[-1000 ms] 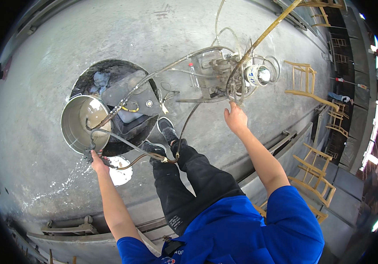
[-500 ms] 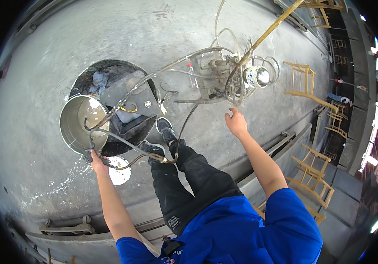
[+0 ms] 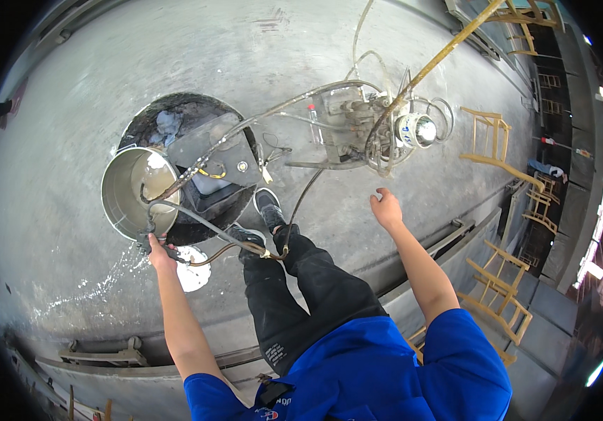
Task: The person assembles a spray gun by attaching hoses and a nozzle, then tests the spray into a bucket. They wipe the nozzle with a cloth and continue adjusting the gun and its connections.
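Observation:
In my left hand (image 3: 161, 254) is a dark spray gun (image 3: 148, 237), the fingers wrapped round it at the near rim of a metal bucket (image 3: 120, 210). Some pale liquid (image 3: 148, 186) shows inside the bucket. A grey hose (image 3: 207, 223) and a brown hose (image 3: 210, 257) run from around the gun toward my legs. Over the floor, on the near side of a paint-crusted pump (image 3: 358, 130), my right hand (image 3: 386, 208) is empty, its fingers loosely bent and apart. It touches nothing. A white pot with a shiny top (image 3: 416, 131) sits on the pump.
Behind the bucket stands a wide round dark container (image 3: 140, 116) with a blue rag (image 3: 168, 128) and a black box-like piece. A clear bottle with a red cap (image 3: 314, 123) is beside the pump. Wooden chair frames (image 3: 487, 137) stand at right. White paint (image 3: 193, 270) marks the floor.
My right hand has drawn back slightly from the pump toward me. The left hand keeps its hold on the spray gun at the bucket rim. The whole view has shifted a little.

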The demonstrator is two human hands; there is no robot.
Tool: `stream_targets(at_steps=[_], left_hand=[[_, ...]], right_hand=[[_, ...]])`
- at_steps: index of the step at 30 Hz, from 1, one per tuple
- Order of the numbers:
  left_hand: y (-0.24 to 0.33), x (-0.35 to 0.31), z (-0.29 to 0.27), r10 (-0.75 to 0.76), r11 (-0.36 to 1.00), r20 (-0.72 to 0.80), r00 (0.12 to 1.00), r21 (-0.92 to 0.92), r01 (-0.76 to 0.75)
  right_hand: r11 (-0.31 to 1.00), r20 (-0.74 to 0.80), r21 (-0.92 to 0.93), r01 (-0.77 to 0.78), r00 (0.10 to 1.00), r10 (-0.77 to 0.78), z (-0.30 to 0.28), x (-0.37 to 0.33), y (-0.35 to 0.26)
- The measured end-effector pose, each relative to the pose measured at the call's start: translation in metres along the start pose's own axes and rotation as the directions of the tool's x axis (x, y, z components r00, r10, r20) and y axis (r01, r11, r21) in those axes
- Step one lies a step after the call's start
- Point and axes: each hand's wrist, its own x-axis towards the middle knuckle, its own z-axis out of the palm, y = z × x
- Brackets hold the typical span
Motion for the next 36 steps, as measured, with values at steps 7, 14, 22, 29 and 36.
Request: stream_targets(at_steps=[7, 14, 22, 29, 36], left_hand=[[-0.002, -0.004, -0.003, 0.014, 1.000, -0.077, 0.997, 0.009, -0.013], [0.007, -0.013, -0.004, -0.046, 0.978, -0.040, 0.998, -0.208, 0.036], [0.005, -0.011, -0.010, -0.033, 0.969, -0.012, 0.999, -0.244, 0.029], [0.003, -0.013, -0.011, -0.001, 0.977, 0.016, 1.000, -0.214, 0.005], [0.003, -0.015, -0.008, 0.010, 0.965, 0.033, 0.999, -0.261, -0.001]], right_hand=[[0.994, 0.017, -0.048, 0.098, 0.995, -0.098, 0.012, 0.011, 0.023], [0.988, -0.016, -0.049, 0.144, 0.989, -0.145, 0.017, 0.012, 0.030], [0.986, 0.006, -0.061, 0.156, 0.988, -0.156, 0.016, 0.012, 0.027], [0.987, 0.013, -0.053, 0.152, 0.988, -0.151, 0.020, 0.014, 0.030], [0.986, 0.008, -0.034, 0.163, 0.987, -0.163, 0.024, 0.010, 0.032]])
